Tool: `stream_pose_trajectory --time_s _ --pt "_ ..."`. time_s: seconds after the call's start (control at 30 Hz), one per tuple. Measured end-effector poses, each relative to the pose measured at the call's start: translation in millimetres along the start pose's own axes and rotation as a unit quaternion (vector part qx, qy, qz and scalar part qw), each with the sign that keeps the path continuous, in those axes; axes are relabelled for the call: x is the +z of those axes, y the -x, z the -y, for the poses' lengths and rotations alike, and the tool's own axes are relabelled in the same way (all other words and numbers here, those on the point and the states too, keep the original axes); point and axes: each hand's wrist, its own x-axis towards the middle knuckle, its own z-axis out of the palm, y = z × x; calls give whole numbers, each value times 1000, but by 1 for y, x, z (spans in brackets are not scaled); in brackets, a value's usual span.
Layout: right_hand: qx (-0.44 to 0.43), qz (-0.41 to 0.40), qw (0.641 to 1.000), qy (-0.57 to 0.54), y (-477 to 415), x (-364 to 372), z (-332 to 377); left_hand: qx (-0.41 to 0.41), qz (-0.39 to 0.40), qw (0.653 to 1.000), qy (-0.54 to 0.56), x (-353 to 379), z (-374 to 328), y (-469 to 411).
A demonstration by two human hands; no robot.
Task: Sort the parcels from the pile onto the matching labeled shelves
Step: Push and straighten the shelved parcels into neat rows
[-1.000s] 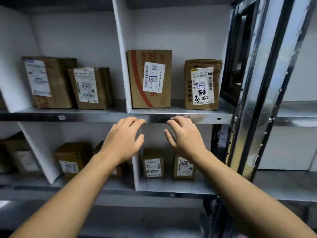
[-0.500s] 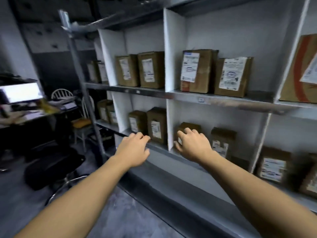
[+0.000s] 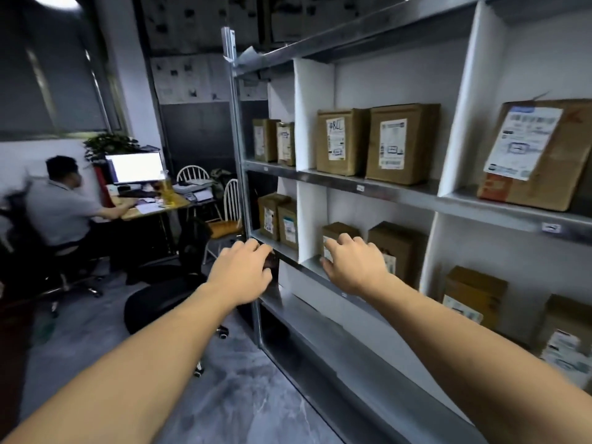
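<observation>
Now turning leftwards along the grey metal shelving rack with white dividers [image 3: 400,191], leaving the right-hand bays faced 1 second ago and bringing the rack's left end and the room beyond into view. Keeping both arms stretched forward through the turn, carrying nothing. Floating the left hand [image 3: 238,273] in front of the left end of the lower shelf, fingers loosely bent and gripping nothing. Hovering the right hand [image 3: 355,267] just before a small brown cardboard parcel [image 3: 336,230] on that lower shelf, fingers relaxed and slightly spread, also unladen; touching it or not, cannot tell. Seeing brown cardboard parcels with white printed labels [image 3: 400,144] standing upright in 2s in the nearer bays, already shelved, with small white tags [image 3: 360,187] on the shelf edges, too small for reading. Not seeing the pile anywhere here. Taking in, well apart on the left, a seated person in a grey shirt [image 3: 61,206] at a wooden counter [image 3: 153,210] with a lit white monitor [image 3: 136,168], and a black office chair [image 3: 160,302] near the rack's corner. Judging from the bare hands and the swing away from the bays: probably heading back for another parcel, and needing to find the pile before anything else.
</observation>
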Motion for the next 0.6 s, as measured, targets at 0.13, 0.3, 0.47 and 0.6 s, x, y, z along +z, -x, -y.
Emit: stream_pose_trajectory --time_s 0.13,0.3,0.47,0.6 --pt "-11 -17 1000 -11 -74 20 14 -3 -17 1000 4 15 44 -49" --pt "-18 -39 999 -26 -172 37 36 -20 -52 998 7 31 107 -110" --pt "-37 -35 998 -42 -238 64 63 -36 -50 998 9 57 165 -155" --pt "-26 -30 998 -45 -290 86 76 -34 -55 997 30 84 203 -199"
